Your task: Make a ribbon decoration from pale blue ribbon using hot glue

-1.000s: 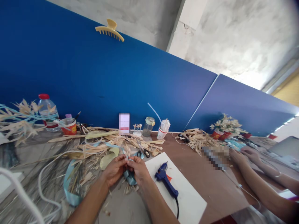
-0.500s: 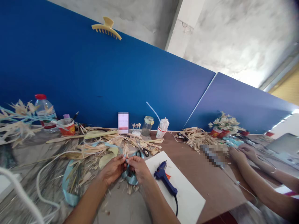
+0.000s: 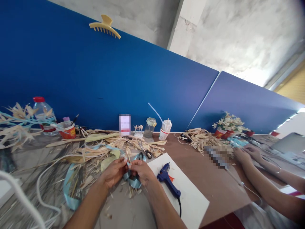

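Note:
My left hand (image 3: 114, 173) is closed, its thumb and fingertips pinching the base of a small pale husk flower (image 3: 128, 155) that points upward. Close beside it, my right hand (image 3: 142, 172) pinches a light-blue ribbon (image 3: 133, 183) at the same spot. The ribbon loops down below the fingers toward the tabletop. Where exactly the ribbon meets the flower's base is too small to make out. Behind my hands lie black-handled scissors (image 3: 148, 154). To the right, a blue hot-glue gun (image 3: 168, 181) rests on a white board (image 3: 190, 203).
Dried husks (image 3: 102, 149) litter the left and back of the table. A white cable (image 3: 39, 187) curves at left. Along the blue partition (image 3: 143, 79) stand a bottle (image 3: 45, 114), a red cup (image 3: 68, 130), a phone (image 3: 125, 124) and a jar (image 3: 150, 127). Another person's hands (image 3: 245, 156) are at right.
My two hands stay together at nearly the same place, with only slight finger movement. The whole view has shifted slightly.

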Available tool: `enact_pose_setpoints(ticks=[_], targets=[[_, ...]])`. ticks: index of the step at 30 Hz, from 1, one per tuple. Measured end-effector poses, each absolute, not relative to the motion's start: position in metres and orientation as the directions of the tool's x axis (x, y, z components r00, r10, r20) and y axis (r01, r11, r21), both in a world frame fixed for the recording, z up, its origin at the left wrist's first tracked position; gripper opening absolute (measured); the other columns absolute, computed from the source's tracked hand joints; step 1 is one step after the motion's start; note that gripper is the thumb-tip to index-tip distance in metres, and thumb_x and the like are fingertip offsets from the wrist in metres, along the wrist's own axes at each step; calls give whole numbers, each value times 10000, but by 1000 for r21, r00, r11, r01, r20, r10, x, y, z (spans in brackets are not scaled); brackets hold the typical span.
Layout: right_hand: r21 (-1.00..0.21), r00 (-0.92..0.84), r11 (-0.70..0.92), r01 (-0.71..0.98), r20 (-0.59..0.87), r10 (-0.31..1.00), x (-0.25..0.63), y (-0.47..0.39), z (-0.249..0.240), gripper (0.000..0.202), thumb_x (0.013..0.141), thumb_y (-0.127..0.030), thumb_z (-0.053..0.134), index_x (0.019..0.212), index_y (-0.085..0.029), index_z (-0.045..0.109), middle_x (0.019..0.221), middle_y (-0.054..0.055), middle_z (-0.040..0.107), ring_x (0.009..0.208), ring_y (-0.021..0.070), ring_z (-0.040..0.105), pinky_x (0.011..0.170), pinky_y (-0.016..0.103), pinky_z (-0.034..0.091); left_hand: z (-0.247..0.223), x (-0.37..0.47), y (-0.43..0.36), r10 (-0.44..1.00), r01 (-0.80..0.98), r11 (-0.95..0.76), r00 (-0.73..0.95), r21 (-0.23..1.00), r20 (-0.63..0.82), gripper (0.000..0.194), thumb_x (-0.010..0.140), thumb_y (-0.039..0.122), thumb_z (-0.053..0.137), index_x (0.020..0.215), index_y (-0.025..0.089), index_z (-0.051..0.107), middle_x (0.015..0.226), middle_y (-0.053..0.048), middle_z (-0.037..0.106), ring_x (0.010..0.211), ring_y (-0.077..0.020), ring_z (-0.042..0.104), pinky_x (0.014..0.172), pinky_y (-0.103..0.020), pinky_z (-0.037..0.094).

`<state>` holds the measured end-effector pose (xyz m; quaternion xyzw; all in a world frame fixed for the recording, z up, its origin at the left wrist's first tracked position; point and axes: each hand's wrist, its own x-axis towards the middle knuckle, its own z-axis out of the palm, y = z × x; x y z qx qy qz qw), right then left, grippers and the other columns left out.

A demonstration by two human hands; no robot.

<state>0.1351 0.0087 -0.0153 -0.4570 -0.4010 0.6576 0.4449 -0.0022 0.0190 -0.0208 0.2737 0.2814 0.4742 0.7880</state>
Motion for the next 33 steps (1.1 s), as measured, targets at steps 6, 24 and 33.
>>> enact_pose_setpoints(ticks=[6, 24, 33], targets=[[-956, -123, -250, -155, -232, 965, 135, 6, -12, 258, 512, -271, 756, 539, -175, 517, 420, -92, 454, 401, 46, 321, 462, 216, 222, -19, -1, 18, 900, -520, 400, 379, 755, -215, 136, 665, 138, 760, 676, 130, 625, 589, -20, 625, 559, -133, 594, 571, -237, 476], [-996, -39, -69, 56, -71, 997, 134, 8, -19, 81, 624, -259, 612, 621, -189, 572, 523, -60, 505, 506, 99, 420, 531, 218, 343, -14, -2, 20, 909, -589, 416, 239, 693, -342, 185, 753, 80, 624, 578, 130, 591, 511, 16, 548, 435, -73, 465, 510, -205, 468], [-996, -116, -79, -39, -74, 991, 134, 9, -22, 85, 605, -271, 620, 612, -192, 588, 619, -22, 614, 578, 124, 514, 583, 234, 409, -13, -5, 18, 858, -582, 510, 392, 634, -331, 147, 813, 63, 571, 698, 90, 658, 590, -43, 630, 474, -97, 552, 529, -213, 509]])
